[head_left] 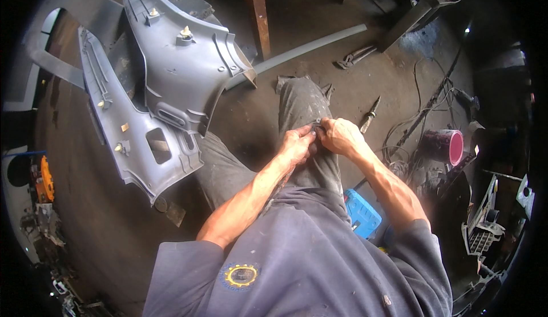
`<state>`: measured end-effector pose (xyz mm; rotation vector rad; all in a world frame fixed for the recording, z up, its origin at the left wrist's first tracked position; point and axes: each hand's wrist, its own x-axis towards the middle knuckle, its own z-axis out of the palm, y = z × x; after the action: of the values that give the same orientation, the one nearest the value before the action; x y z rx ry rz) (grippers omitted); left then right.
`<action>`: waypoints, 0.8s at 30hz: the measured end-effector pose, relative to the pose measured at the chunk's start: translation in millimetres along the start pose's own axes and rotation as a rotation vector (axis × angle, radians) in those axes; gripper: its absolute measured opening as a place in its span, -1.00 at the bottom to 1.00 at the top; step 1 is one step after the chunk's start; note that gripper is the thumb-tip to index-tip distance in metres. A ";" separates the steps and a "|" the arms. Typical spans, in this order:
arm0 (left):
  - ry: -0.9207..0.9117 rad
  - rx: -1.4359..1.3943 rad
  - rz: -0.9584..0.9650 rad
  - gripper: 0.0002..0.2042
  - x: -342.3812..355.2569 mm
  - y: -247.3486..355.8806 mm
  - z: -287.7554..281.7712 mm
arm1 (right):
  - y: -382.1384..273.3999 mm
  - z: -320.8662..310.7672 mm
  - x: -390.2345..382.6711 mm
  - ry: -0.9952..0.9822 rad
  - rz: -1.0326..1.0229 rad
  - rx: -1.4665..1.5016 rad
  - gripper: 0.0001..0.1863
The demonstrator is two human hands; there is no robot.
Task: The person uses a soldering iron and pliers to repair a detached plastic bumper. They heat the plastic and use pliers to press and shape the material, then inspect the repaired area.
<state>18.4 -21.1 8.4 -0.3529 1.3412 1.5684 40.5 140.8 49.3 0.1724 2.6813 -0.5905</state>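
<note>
Above my right thigh, both hands come together with their fingers pinched. My left hand [298,146] and my right hand [340,136] meet around a small greyish piece [316,122], mostly covered by the fingertips; its kind cannot be made out. To the left lie two grey plastic trim panels, a larger upper panel [182,66] and a lower panel [134,140] with a square cut-out. Pale clips stick out of both, among them a clip [185,32] on the upper panel. Neither hand touches the panels.
A long grey strip [311,49] and pliers [357,57] lie ahead on the floor. On the right are a slim pointed tool [371,115], cables [419,108] and a pink-lined tin [455,148]. A blue case [362,214] sits beside my right hip. A rusty post [257,14] stands ahead.
</note>
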 end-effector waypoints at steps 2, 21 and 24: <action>-0.012 0.006 0.037 -0.54 -0.4 -4.4 -0.2 | -0.4 -3.9 -1.5 -0.006 -0.021 0.009 -0.66; -0.079 -0.075 -0.011 -0.51 -7.8 9.2 -2.0 | 6.9 11.6 -6.9 0.183 -0.034 0.013 -0.72; -0.049 -0.103 -0.053 -0.41 -7.6 11.0 -6.0 | 2.4 13.8 -8.2 0.150 -0.060 -0.055 -0.73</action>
<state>10.7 -28.8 18.3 -0.4079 1.2072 1.5951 53.3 136.8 40.1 0.1253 2.8538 -0.5405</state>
